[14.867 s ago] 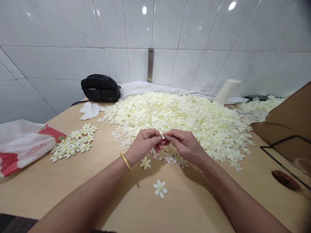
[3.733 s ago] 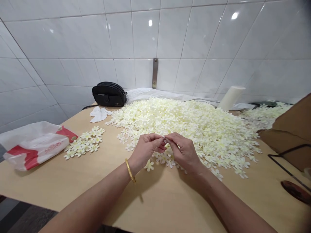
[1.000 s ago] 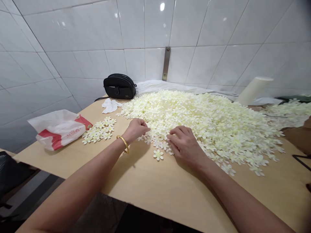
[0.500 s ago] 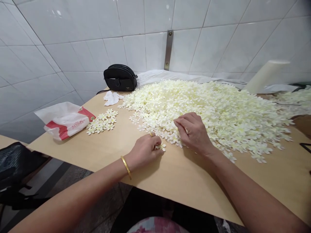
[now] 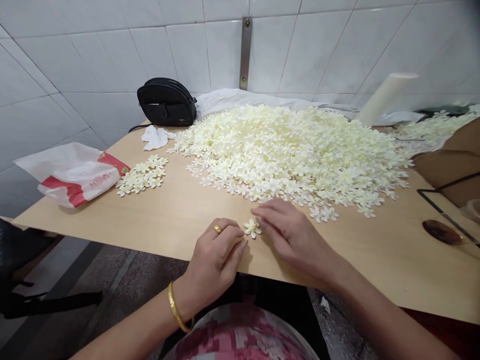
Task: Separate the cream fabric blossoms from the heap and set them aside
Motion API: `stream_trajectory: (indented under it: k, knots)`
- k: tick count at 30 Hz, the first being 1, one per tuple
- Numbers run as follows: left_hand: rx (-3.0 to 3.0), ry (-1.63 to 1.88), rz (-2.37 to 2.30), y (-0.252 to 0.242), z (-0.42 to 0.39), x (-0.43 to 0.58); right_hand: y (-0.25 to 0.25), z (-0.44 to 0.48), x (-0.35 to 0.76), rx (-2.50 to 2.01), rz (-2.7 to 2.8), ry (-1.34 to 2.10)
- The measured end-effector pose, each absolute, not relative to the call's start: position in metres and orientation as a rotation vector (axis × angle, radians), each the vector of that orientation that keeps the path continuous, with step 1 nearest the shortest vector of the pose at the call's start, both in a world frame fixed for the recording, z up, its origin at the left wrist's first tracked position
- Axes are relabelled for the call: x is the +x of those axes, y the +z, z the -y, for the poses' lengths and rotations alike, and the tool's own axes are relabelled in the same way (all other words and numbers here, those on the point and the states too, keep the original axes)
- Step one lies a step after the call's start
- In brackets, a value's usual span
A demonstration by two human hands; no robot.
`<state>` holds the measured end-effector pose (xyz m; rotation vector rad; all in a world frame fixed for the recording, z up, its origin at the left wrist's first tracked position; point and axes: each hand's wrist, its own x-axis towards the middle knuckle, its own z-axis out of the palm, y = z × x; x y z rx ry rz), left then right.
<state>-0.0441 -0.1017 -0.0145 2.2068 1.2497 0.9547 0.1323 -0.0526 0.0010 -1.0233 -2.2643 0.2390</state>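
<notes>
A single pale yellow-white artificial flower [image 5: 252, 228] shows between my hands above the near part of the table. My left hand [image 5: 219, 252], with a gold ring and a gold bangle, is closed, its fingertips at the flower's left petals. To the right of the flower is my right hand [image 5: 290, 235], its fingers stretched forward and slightly apart from the thumb, close to the petals. Beyond both hands spreads a large heap of similar loose flowers [image 5: 285, 155]. A smaller group of flowers [image 5: 144, 175] lies to the left.
A white and red paper bag [image 5: 80, 175] lies at the left. Behind are a crumpled tissue [image 5: 156, 137], a black pouch [image 5: 167, 102] and a white roll [image 5: 386, 97] near the tiled wall. Sunglasses [image 5: 442, 232] and a brown bag [image 5: 450, 165] are on the right.
My right hand has come back from the heap's edge toward my left hand, and its fingers have loosened. The flower now shows fully between both hands. The view has tilted down and shifted right.
</notes>
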Motion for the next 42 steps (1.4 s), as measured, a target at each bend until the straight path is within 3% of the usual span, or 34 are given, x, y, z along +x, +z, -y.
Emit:
stream_trajectory:
  k: [3,13,28,37,42]
  knots:
    - [2.156,1.072,-1.295,-0.015,0.107,-0.044,-0.009,0.081,0.128,-1.037,2.35,0.237]
    - [2.022,1.136,-1.36,-0.023,0.113,-0.043,-0.027,0.105,0.116,-1.166,2.552,-0.226]
    - [2.011,0.986,-1.368,-0.019,0.104,-0.043,-0.027,0.095,0.126,-1.177,2.305,0.31]
    - [2.141,0.787,-1.479,-0.01,0.082,-0.04,-0.031,0.08,0.118,-1.209,2.382,-0.01]
    - [2.277,0.627,-1.552,0.002,0.058,-0.037,-0.028,0.075,0.125,-1.27,2.309,0.16]
